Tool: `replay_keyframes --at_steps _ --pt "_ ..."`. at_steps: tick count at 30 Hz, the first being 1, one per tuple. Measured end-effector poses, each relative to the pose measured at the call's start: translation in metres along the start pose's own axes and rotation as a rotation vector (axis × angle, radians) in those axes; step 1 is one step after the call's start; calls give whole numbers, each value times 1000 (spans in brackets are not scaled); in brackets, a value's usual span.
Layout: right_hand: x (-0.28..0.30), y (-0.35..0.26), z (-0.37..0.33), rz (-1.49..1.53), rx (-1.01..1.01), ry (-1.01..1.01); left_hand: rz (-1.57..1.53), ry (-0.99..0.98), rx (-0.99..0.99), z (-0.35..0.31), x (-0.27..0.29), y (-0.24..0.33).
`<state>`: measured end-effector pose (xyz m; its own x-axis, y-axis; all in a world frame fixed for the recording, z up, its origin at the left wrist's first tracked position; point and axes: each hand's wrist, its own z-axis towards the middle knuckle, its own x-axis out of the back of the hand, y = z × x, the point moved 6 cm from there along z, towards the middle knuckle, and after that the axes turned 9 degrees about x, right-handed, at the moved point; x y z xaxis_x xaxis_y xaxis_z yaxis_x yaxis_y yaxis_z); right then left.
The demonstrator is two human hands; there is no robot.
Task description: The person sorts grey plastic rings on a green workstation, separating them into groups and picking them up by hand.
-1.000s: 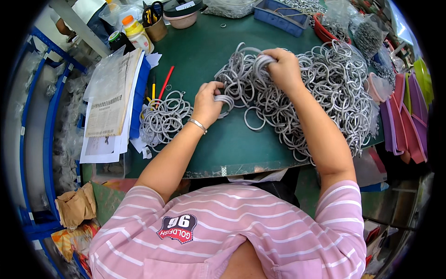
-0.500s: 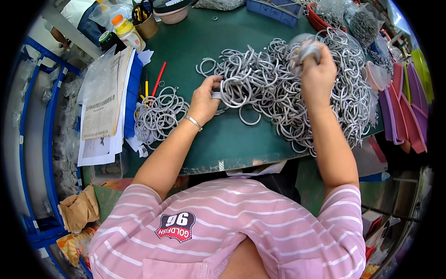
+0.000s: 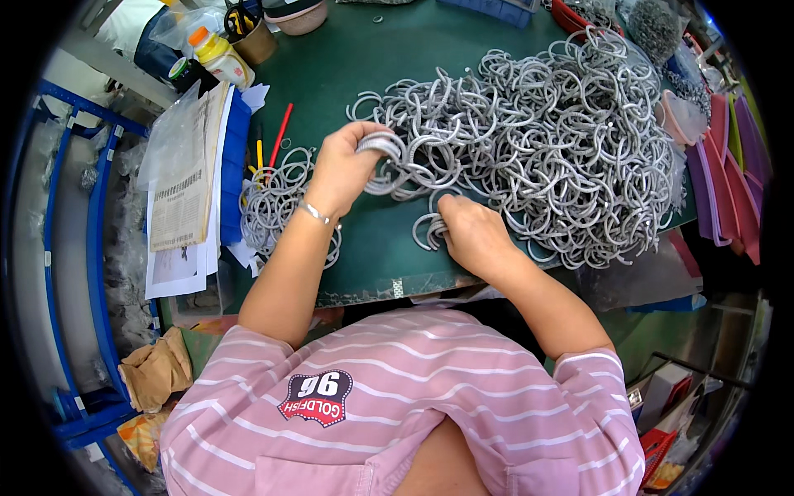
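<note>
A big heap of grey rings [image 3: 571, 149] covers the right half of the green table; many look like open, C-shaped loops. At the heap's left edge, my left hand [image 3: 341, 169] is closed around a small bunch of grey rings [image 3: 382, 147]. My right hand [image 3: 478, 236] is near the table's front edge, its fingers bent around a few more rings [image 3: 427, 231] that stick out to its left. Its fingertips are partly hidden behind the hand. Beside my left forearm lies a smaller pile of rings [image 3: 279, 186], partly covered by that arm.
A blue tray [image 3: 238, 157] with newspaper [image 3: 188, 182] stands at the left, near a red pencil [image 3: 283, 128]. Behind it are an orange-capped bottle [image 3: 219, 58] and a cup with scissors [image 3: 255, 41]. Coloured plastic bins [image 3: 728, 182] line the right side; a blue basket [image 3: 500, 10] sits at the back.
My right hand has come from over the heap down and left to the front edge, with rings in it. My left hand has risen slightly and moved left with its rings.
</note>
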<state>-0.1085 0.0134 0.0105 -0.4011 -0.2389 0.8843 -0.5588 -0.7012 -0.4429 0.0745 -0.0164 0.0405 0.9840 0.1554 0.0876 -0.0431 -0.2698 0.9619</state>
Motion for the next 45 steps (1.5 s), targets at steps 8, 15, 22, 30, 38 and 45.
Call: replay_keyframes --at_steps 8,15,22,30,38,45 --pt "11 1 -26 -40 45 -28 622 333 -393 4 14 -34" --pt "18 15 -47 734 -206 209 702 573 -680 11 15 24" --pt "11 14 -47 597 -188 270 642 290 -302 68 -14 95" --pt "28 -10 -34 366 147 378 890 -137 214 99 39 -13" --pt "4 -19 19 0 145 486 -71 -162 64 4 16 35" --pt "33 -29 11 -13 254 574 474 257 -296 -3 17 -42"
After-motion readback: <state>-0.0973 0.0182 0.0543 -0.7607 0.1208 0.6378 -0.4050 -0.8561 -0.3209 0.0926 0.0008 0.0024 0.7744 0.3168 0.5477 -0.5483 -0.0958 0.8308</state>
